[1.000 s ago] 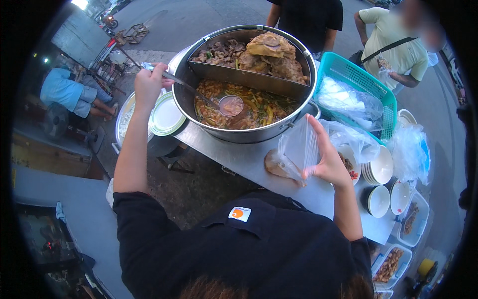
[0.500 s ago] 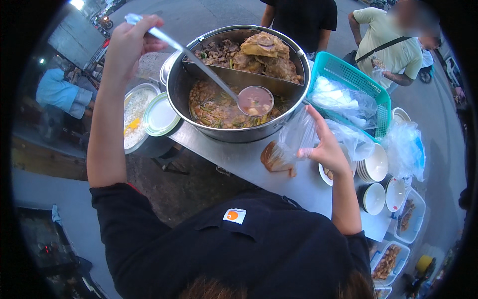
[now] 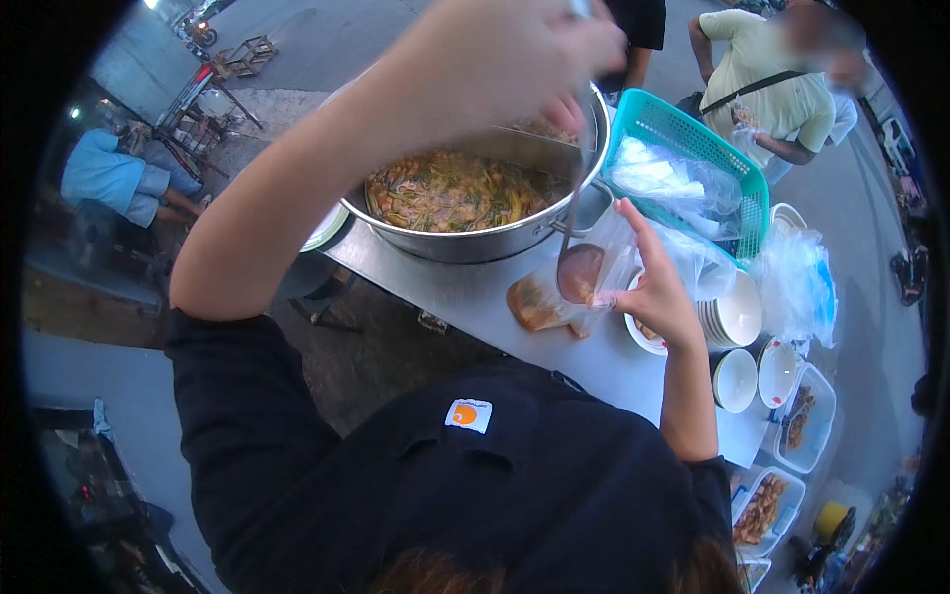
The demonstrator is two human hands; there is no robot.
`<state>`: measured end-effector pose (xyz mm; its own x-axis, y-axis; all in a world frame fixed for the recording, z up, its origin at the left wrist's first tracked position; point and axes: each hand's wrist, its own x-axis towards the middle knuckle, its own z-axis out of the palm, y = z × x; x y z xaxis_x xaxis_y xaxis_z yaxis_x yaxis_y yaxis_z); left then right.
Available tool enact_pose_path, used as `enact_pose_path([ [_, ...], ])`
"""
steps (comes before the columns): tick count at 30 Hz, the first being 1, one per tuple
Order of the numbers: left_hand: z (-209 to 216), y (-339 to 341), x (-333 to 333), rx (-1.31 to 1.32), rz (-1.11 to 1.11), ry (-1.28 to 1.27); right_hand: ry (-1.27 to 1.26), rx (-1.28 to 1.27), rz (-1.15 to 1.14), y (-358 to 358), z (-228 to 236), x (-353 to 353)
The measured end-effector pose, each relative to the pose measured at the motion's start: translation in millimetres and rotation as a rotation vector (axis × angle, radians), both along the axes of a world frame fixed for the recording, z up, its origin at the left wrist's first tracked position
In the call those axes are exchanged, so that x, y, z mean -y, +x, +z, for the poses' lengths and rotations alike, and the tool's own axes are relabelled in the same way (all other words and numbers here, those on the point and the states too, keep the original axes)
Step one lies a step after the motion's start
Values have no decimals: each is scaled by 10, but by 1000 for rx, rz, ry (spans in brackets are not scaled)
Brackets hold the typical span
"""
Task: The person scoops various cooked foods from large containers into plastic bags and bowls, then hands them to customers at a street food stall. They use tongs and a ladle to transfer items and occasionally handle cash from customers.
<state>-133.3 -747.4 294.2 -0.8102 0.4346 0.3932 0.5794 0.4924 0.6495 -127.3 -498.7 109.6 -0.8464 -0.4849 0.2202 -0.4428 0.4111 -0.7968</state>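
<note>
My left hand (image 3: pixel 549 69), smeared by motion, grips the upper handle of a metal ladle (image 3: pixel 580 271) above the big pot. The ladle's bowl hangs at the mouth of a clear plastic bag (image 3: pixel 534 303) with brown broth at its bottom, lying against the table. Thumb and fingers of my right hand (image 3: pixel 658 302) hold the bag's mouth apart. Left of the bag stands the round steel pot (image 3: pixel 460 247), divided inside; its near half holds stew (image 3: pixel 445 193) with green vegetables. My left forearm hides much of its far half.
Beyond my right hand a teal basket (image 3: pixel 760 203) holds plastic bags. White bowls (image 3: pixel 737 309), a bundle of clear bags (image 3: pixel 797 287) and food tubs (image 3: pixel 762 510) line the right side of the metal table (image 3: pixel 465 287). A person in a light shirt (image 3: pixel 767 79) stands across the table.
My left hand has swung right, carrying the ladle from over the pot's stew to the bag's mouth. My right hand stays near its place, still holding the bag.
</note>
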Motion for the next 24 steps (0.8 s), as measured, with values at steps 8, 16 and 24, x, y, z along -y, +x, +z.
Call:
enact_pose_path([
  [8, -423, 854, -5, -573, -742, -353, -411, 187, -67, 38, -321, -170],
  [16, -474, 1145, 188, -834, -930, -505, -530, 337, -103, -85, -373, -227],
  [24, -519, 738, 1058, -182, 389, 402, -440, 248, -23, -185, -345, -91],
])
